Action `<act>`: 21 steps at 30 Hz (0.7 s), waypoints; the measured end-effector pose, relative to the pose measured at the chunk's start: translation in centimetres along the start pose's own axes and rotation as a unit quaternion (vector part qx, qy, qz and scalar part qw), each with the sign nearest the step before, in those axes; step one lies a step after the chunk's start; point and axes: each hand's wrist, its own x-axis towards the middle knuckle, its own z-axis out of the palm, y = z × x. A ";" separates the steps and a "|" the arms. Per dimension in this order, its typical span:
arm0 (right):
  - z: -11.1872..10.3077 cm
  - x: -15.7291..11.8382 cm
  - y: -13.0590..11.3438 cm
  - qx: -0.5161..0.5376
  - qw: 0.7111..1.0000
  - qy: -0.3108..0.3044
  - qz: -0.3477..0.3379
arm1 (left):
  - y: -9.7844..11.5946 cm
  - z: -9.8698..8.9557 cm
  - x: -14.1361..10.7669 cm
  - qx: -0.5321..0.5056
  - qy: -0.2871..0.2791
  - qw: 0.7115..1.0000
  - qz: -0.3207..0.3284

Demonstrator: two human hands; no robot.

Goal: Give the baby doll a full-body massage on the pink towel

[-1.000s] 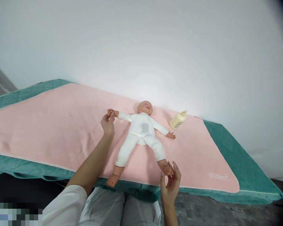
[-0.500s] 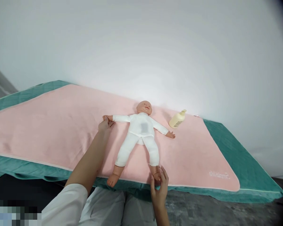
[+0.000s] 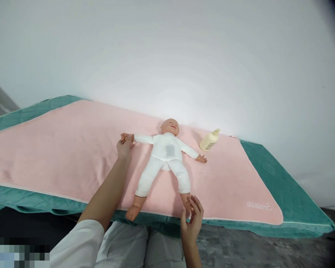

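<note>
A baby doll (image 3: 167, 152) with a white cloth body lies on its back on a pink mat (image 3: 229, 190), head toward the wall. My left hand (image 3: 124, 147) is closed around the doll's hand on the left side, its fingers partly hidden. At the near edge, my right hand (image 3: 192, 219) holds the doll's foot on the right between thumb and fingers. The doll's other foot (image 3: 133, 213) hangs over the mat's front edge, and its other arm stretches out toward a pale yellow pump bottle (image 3: 209, 140).
The pump bottle stands on the mat, to the right of the doll's head. Beneath the mat is a green padded bed (image 3: 290, 186), with a white wall (image 3: 167, 56) right behind it. Grey floor (image 3: 240, 249) shows below the front edge.
My right hand has shifted slightly right, and the doll's leg on that side has swung right with it. My left hand has moved up a little on the doll's hand.
</note>
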 end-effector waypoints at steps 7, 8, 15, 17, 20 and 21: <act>-0.1 2.5 -1.7 0.083 0.995 0.000 0.055 | 1.6 1.8 -2.4 0.086 -0.013 0.975 0.205; -0.1 3.0 -2.0 0.085 0.995 -0.005 0.053 | 1.8 2.0 -2.9 0.094 -0.033 0.971 0.216; 0.1 7.6 -3.4 0.057 0.998 -0.022 0.002 | 2.0 2.6 -6.2 0.210 -0.158 0.916 0.302; 0.2 8.9 -3.7 0.043 0.998 -0.036 -0.007 | 1.6 2.7 -6.5 0.236 -0.209 0.883 0.347; 0.4 10.9 -4.4 0.026 0.998 -0.047 -0.011 | 0.9 2.9 -6.4 0.257 -0.287 0.820 0.424; 0.6 11.5 -4.6 0.028 0.998 -0.050 -0.013 | 0.8 2.9 -6.4 0.264 -0.310 0.797 0.445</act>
